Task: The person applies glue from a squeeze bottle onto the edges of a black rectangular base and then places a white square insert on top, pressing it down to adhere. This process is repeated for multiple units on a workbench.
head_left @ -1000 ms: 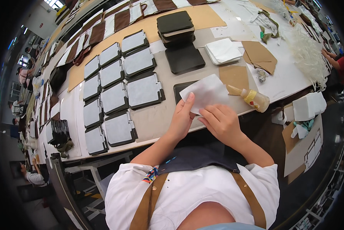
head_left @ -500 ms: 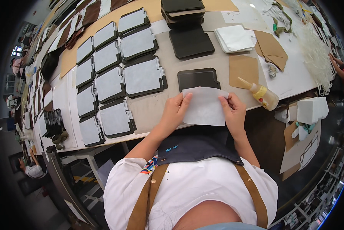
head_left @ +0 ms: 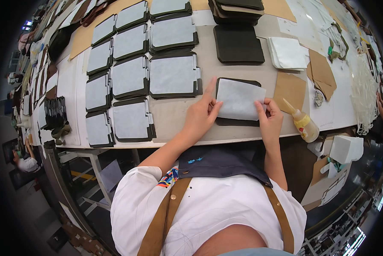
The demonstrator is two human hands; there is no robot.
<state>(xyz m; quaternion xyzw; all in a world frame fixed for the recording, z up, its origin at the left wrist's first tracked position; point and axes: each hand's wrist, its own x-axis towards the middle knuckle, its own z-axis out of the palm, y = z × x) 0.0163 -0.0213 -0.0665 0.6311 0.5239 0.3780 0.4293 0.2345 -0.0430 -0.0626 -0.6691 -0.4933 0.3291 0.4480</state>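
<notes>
A white sheet (head_left: 239, 100) lies over a dark, notched flat piece (head_left: 238, 123) near the table's front edge. The dark piece shows as a strip above and below the sheet. My left hand (head_left: 200, 117) is at the sheet's left edge, thumb on it, index finger stretched away along the dark piece's side and the other fingers curled. At the right edge my right hand (head_left: 270, 119) pinches the sheet between thumb and fingers. Behind it lies a stack of dark pieces (head_left: 238, 45), with a pile of white sheets (head_left: 285, 53) to its right.
Rows of dark pieces topped with white sheets (head_left: 129, 74) fill the left. A taller dark stack (head_left: 236, 10) stands at the back. To my right are a glue bottle (head_left: 304, 126) with a long nozzle, brown card (head_left: 290, 89) and a heap of pale strips (head_left: 364, 94).
Both hands have moved forward over the table, bringing the white sheet down onto the dark piece. The left index finger has stretched out. The whole view has shifted.
</notes>
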